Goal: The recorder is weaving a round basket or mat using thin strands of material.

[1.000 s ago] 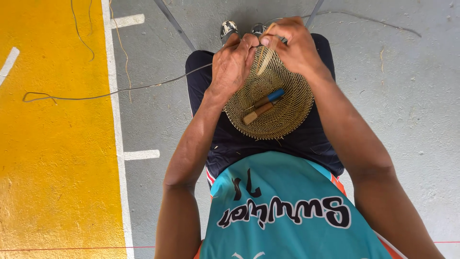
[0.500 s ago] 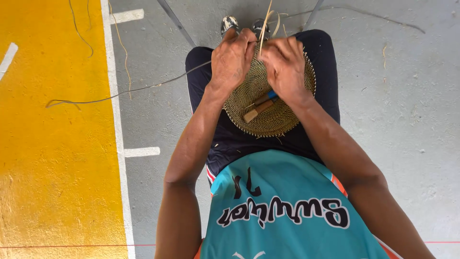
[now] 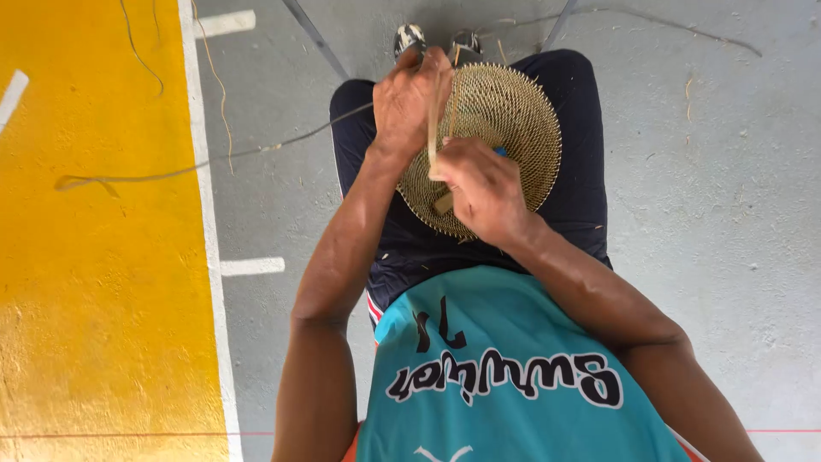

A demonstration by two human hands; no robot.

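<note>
A round, coiled straw-coloured woven disc [image 3: 511, 120] lies on my lap, over dark shorts. My left hand [image 3: 409, 101] grips its far left rim. My right hand [image 3: 483, 188] sits over the near part of the disc, fingers closed on a pale flat weaving strand [image 3: 433, 128] that runs up to the rim by my left hand. A small tool with a blue and a wooden part [image 3: 444, 203] lies on the disc, mostly hidden under my right hand.
I sit above a grey concrete floor [image 3: 735, 214]. A yellow painted area [image 3: 94, 257] with white lines lies to the left. A long loose strand [image 3: 197, 167] trails across the floor from my lap. My shoes [image 3: 436, 38] show beyond my knees.
My right hand has come from the far rim down toward me, drawing the pale strand along. My left hand stays on the rim.
</note>
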